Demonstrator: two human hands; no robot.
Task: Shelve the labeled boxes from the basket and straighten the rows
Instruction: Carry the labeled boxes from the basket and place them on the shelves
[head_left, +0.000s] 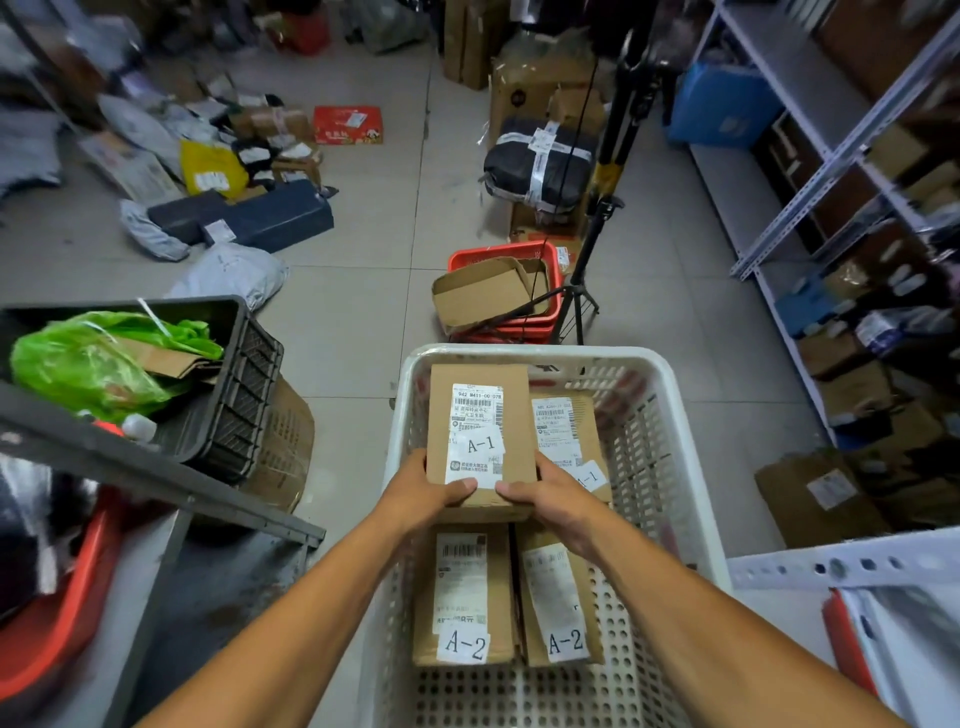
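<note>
Four cardboard boxes are showing in the white basket (670, 415), and one of them, the box marked A-1 (480, 431), is being held above the rest at the basket's centre. Both hands are grasping it at its near end: the left hand (423, 491) is wrapping the corner at 7 o'clock, the right hand (545, 493) the corner at 5 o'clock, thumbs lying on the top face. It is looking stiff, flat-sided and probably light; its paper label may be slick, so bare cardboard edges are offering the surer hold. A second A-1 box (569, 426) is lying at 3 o'clock of it, partly under the right hand. Two A-2 boxes (462, 597) are lying side by side at 6 o'clock. Metal shelving (810, 156) is standing at 2 o'clock of the basket.
</note>
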